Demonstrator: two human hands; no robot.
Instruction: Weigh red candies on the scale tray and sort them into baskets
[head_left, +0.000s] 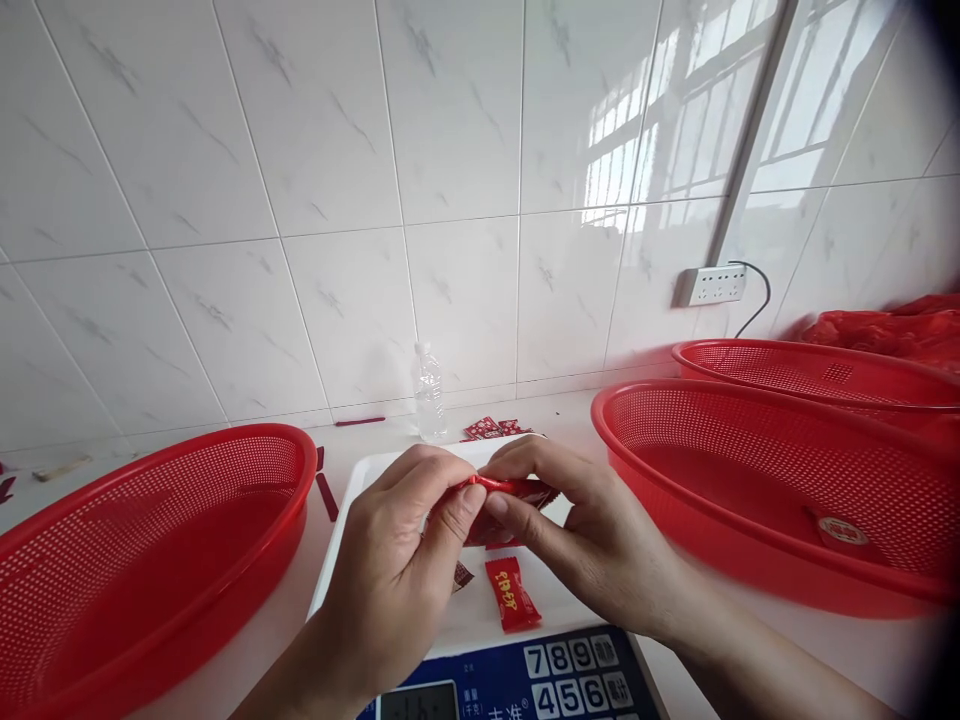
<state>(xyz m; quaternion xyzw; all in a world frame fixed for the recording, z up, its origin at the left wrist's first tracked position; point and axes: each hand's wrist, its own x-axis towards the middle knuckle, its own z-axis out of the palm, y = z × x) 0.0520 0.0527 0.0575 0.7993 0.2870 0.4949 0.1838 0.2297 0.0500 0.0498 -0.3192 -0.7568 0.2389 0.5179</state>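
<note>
My left hand (409,555) and my right hand (581,520) meet over the white tray (352,500) of a scale. Between their thumbs and forefingers they pinch a shiny red wrapper packet (514,487) by its top edge. My fingers hide part of it, and what is inside cannot be seen. Just below, a small red wrapped candy (512,594) with yellow lettering lies in the tray. The corner of a brown packet (463,576) shows beside my left thumb. In front is the scale's blue keypad panel (510,680) with a display.
Red perforated baskets stand left (296,470) and right (622,470), with another basket (750,355) behind the right one. A clear bottle (429,395) and several red patterned packets (491,428) sit behind the tray. A power strip (716,286) hangs on the tiled wall.
</note>
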